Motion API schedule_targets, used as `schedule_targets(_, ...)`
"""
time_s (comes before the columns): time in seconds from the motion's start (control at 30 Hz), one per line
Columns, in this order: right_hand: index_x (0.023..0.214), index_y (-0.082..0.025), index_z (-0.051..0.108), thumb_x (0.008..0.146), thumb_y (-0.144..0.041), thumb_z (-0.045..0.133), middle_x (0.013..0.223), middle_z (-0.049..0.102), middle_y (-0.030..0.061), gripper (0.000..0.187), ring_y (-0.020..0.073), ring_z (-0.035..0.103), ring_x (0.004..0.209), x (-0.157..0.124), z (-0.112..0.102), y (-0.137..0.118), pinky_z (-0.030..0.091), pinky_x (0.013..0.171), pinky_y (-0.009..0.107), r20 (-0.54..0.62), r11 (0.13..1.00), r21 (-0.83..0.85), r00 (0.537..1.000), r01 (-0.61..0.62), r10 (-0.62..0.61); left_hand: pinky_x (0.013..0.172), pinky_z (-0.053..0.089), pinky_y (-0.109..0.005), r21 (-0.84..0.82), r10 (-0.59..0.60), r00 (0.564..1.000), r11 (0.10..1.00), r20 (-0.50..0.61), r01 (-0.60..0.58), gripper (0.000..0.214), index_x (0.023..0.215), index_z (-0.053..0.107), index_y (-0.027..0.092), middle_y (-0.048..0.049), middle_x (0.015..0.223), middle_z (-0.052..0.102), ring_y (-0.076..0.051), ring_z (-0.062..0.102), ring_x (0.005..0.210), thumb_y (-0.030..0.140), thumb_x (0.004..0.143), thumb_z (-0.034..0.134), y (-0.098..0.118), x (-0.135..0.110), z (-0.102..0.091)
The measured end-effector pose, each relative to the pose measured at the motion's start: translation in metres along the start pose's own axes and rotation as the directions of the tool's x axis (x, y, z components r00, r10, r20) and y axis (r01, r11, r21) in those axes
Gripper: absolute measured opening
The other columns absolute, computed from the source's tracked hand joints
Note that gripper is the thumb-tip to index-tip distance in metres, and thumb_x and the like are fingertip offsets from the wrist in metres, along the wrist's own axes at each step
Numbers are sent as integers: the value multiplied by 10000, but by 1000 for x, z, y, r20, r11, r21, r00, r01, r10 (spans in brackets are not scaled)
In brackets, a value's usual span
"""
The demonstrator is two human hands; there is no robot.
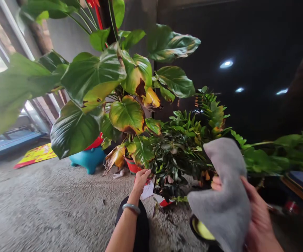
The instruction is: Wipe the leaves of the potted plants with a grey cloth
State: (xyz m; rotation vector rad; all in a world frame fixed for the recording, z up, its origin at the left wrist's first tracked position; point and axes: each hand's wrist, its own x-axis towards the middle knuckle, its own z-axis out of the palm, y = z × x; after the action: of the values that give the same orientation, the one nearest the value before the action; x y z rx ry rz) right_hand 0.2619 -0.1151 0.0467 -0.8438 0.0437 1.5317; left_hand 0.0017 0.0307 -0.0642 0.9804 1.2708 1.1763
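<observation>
A folded grey cloth (226, 196) is gripped in my right hand (259, 213), fingers behind it and thumb along its right edge. My left hand (141, 178), with a bracelet on its wrist, reaches low toward the plants. Its fingers are pinched together at the lower tip of a green leaf (142, 152); whether they grip that leaf or something else I cannot make out. Just beneath those fingers is a white and red printed card (148, 189). Above, a large potted plant spreads broad leaves, including a yellowing leaf with brown edges (127, 114).
A red pot (133, 165) and a blue animal-shaped stand (88, 161) rest on the rough concrete floor (62, 210). Bushy dark plants (177, 147) line a glossy black wall (259, 42). Partly behind the cloth sits a dark-rimmed container, yellow-green inside (202, 231). A yellow sheet (37, 154) lies left.
</observation>
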Motion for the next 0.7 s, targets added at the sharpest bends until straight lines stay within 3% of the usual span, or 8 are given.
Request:
schedule_targets(0.13, 622, -187, 668, 618, -233, 753, 512, 703, 36, 96, 270, 722, 618, 20, 35, 41, 600, 683, 393, -76, 995, -12, 993, -94, 93, 424, 354, -224, -12, 28, 1000, 1000, 2, -28, 407, 471, 513, 192, 46, 454, 464, -113, 489, 457, 547, 441, 710, -3, 0, 4)
schedule_targets(0.27, 711, -196, 717, 553, -292, 836, 637, 760, 71, 220, 348, 734, 857, 11, -11, 87, 589, 786, 445, -71, 954, -248, 985, -167, 154, 433, 363, -221, -14, 32, 999, 999, -3, -32, 400, 501, 542, 184, 38, 466, 500, -123, 510, 478, 536, 461, 727, -7, 3, -1)
schedule_targets(0.4, 740, -241, 739, 546, -344, 846, 650, 767, 57, 244, 344, 740, 788, -13, -41, 56, 604, 763, 437, -63, 946, -314, 996, -76, 59, 422, 353, -221, -10, 19, 1000, 1000, -11, -19, 395, 500, 553, 183, 53, 441, 461, -107, 475, 438, 530, 451, 735, -8, 6, -6)
schedule_targets(0.47, 701, -232, 731, 538, -357, 837, 595, 751, 48, 231, 326, 732, 650, -16, -20, 29, 614, 713, 448, -127, 965, -262, 990, 19, -54, 417, 353, -220, -14, 17, 1000, 1000, -12, -17, 403, 506, 561, 182, 56, 441, 457, -108, 478, 437, 542, 446, 733, -7, 6, -4)
schedule_targets(0.53, 697, -247, 722, 553, -254, 792, 620, 761, 9, 160, 263, 707, 547, -9, 14, 14, 617, 701, 417, -229, 954, -148, 930, 260, -289, 421, 359, -219, -19, 19, 1000, 1000, -10, -19, 412, 512, 565, 181, 51, 453, 477, -111, 492, 448, 549, 442, 735, -6, 5, -2)
schedule_targets(0.57, 666, -251, 707, 563, -215, 765, 592, 751, -2, 124, 254, 706, 544, -3, 29, 13, 616, 706, 409, -250, 951, -108, 918, 291, -309, 424, 360, -218, -20, 20, 1000, 1000, -7, -21, 413, 510, 560, 181, 48, 457, 485, -113, 499, 454, 548, 442, 738, -6, 4, 0)
schedule_targets(0.63, 613, -235, 683, 566, -195, 743, 524, 723, 12, 87, 280, 728, 605, 9, 45, 26, 612, 717, 423, -243, 983, -80, 953, 167, -181, 424, 356, -216, -20, 24, 1000, 1000, 0, -24, 413, 495, 539, 185, 49, 456, 482, -114, 503, 457, 541, 444, 744, -5, 3, 2)
schedule_targets(0.7, 589, -211, 676, 550, -241, 776, 520, 721, 54, 111, 331, 746, 724, 19, 37, 51, 606, 732, 445, -223, 989, -130, 974, -71, 41, 421, 355, -216, -17, 28, 1000, 999, 4, -28, 419, 471, 505, 193, 58, 442, 454, -112, 497, 450, 535, 445, 746, -4, 2, 1)
